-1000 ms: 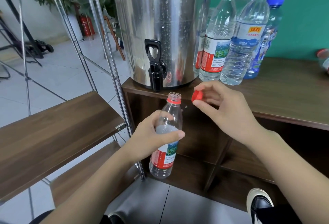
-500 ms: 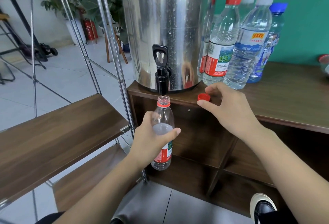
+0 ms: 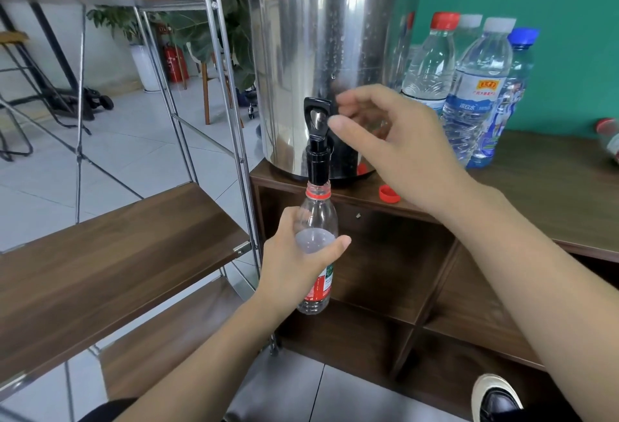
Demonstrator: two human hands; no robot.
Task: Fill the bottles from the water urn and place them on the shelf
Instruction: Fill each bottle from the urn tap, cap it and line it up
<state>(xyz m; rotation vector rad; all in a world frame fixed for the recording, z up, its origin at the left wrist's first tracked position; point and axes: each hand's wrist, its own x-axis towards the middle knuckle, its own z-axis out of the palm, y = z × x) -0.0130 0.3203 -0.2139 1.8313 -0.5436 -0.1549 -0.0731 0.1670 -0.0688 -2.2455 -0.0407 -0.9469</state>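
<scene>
I hold bottle (image 3: pixel 316 247) upright in left hand (image 3: pixel 294 264), mouth directly under spout. Right hand (image 3: pixel 385 140), fingers loosely spread, empty, just right of tap lever (image 3: pixel 316 116).

Both forearms (image 3: pixel 214 348) showing bare from wrist to frame edge; no sleeves, watch, rings or bracelets visible. Left hand (image 3: pixel 294 261) and right hand (image 3: pixel 395 153) ungloved, fingernails short and unpainted. Dark trouser fabric (image 3: pixel 107 410) peeking in at bottom edge under left forearm. One foot showing at lower right, wearing black glossy shoe (image 3: pixel 499 405) with thick off-white sole rim wrapping toe. Rest of body lying out of view.
</scene>
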